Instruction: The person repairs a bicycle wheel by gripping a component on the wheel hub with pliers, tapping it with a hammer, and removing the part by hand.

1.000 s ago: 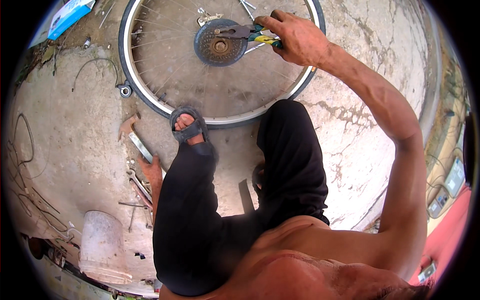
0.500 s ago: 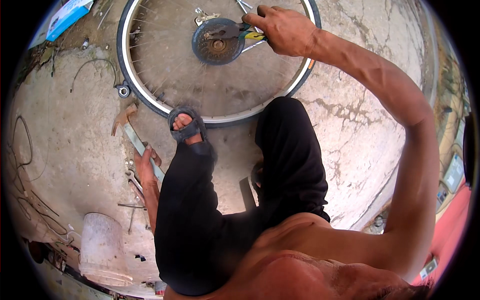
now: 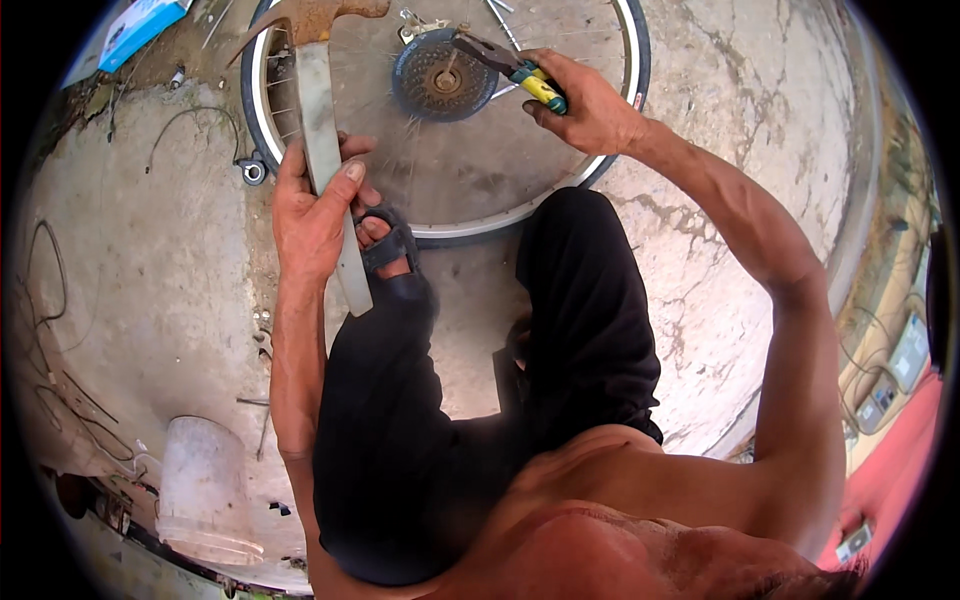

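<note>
My left hand [image 3: 315,210] grips the long pale handle of a claw hammer [image 3: 318,100], whose rusty head is over the left edge of a bicycle wheel [image 3: 632,70] lying on the ground. My right hand [image 3: 590,108] holds yellow-and-green pliers [image 3: 540,88] above the rear sprocket cluster [image 3: 420,85], which has a dark plastic disc and a rusty centre. The pliers' dark jaws are beside a small pin-like piece [image 3: 452,62] near the hub; I cannot tell whether they grip it. My sandaled left foot [image 3: 390,250] is at the wheel's near rim, partly behind the hammer.
Wrenches [image 3: 262,345] and a white bucket [image 3: 200,480] stand or lie at left on concrete [image 3: 140,250], with cables [image 3: 55,290] farther left. A blue box [image 3: 135,35] is at upper left, a metal ring fitting [image 3: 252,172] beside the tyre, electrical devices [image 3: 905,355] at far right.
My left hand has brought the hammer up from beside my left leg to over the wheel. The pliers in my right hand have tilted and shifted slightly at the hub.
</note>
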A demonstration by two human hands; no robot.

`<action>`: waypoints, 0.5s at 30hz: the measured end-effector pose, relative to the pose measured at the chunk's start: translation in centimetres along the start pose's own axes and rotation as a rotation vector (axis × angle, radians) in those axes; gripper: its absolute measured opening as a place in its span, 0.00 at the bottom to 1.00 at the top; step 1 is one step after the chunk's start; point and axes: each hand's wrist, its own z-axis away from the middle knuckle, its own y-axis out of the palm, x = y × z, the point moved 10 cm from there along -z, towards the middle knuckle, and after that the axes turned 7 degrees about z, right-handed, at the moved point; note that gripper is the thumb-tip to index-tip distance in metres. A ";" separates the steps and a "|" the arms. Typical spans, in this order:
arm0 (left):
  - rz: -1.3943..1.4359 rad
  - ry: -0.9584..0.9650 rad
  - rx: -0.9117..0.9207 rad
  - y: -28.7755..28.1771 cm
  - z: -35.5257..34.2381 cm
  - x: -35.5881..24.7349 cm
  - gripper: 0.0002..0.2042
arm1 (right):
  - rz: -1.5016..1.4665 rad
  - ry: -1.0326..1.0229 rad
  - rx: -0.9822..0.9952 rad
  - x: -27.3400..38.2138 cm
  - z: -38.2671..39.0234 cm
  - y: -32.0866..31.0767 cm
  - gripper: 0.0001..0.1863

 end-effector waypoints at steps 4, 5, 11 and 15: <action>0.128 -0.139 0.045 2.8 -0.7 1.1 0.20 | -0.189 -0.004 0.069 5.3 2.4 2.2 0.35; 0.166 -0.180 0.067 3.1 -0.4 1.9 0.20 | -0.208 -0.030 0.071 6.1 3.0 2.9 0.36; 0.205 -0.230 0.101 2.3 0.4 4.7 0.22 | -0.322 0.024 0.083 6.7 4.7 5.7 0.39; 0.251 -0.254 0.091 2.7 0.7 5.4 0.22 | -0.337 -0.014 0.089 6.9 4.9 6.5 0.39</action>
